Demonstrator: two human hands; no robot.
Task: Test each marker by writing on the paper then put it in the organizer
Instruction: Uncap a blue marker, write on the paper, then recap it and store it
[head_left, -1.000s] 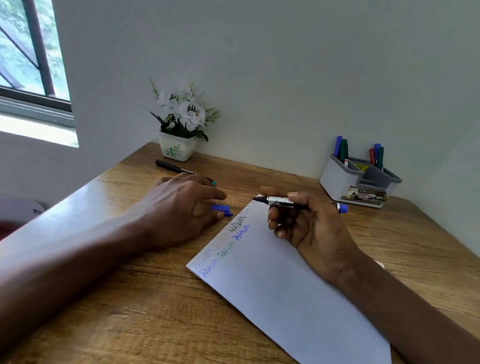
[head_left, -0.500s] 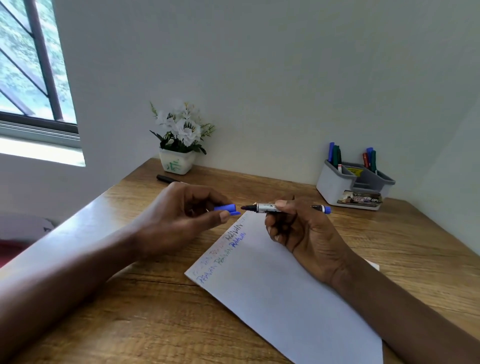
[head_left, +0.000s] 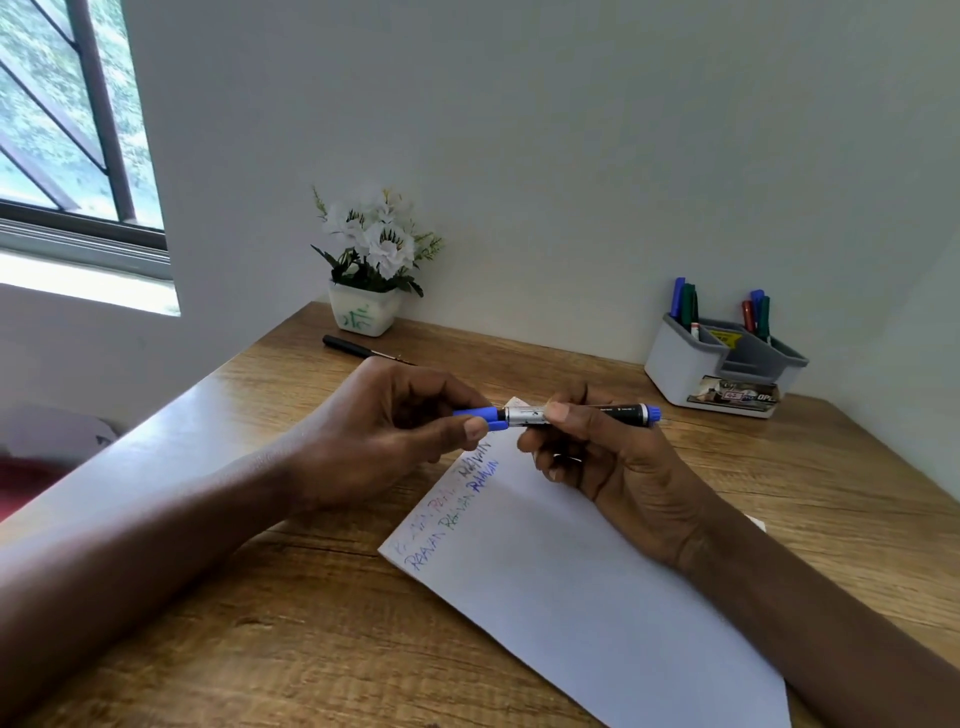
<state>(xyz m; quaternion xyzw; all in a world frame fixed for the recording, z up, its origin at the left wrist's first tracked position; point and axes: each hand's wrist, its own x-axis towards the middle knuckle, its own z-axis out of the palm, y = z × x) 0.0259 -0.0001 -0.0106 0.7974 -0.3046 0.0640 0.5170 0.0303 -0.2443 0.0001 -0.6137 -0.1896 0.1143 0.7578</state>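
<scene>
My right hand (head_left: 597, 452) holds a blue marker (head_left: 618, 414) level above the paper's far end, gripping its barrel. My left hand (head_left: 384, 431) pinches the blue cap (head_left: 480, 414), which sits over the marker's tip. The white paper (head_left: 587, 587) lies on the wooden desk (head_left: 260, 649) with several coloured words written along its far left edge. At the back right stands the grey organizer (head_left: 691, 369) with several markers upright in it. A black marker (head_left: 348, 345) lies on the desk behind my left hand.
A white flower pot (head_left: 363, 312) stands against the wall at the back left. A window is at the far left. The desk's right side meets a wall corner behind the organizer.
My left hand lifted the blue cap off the desk and brought it to the marker's tip. The cap now covers the tip, and both hands have risen above the paper.
</scene>
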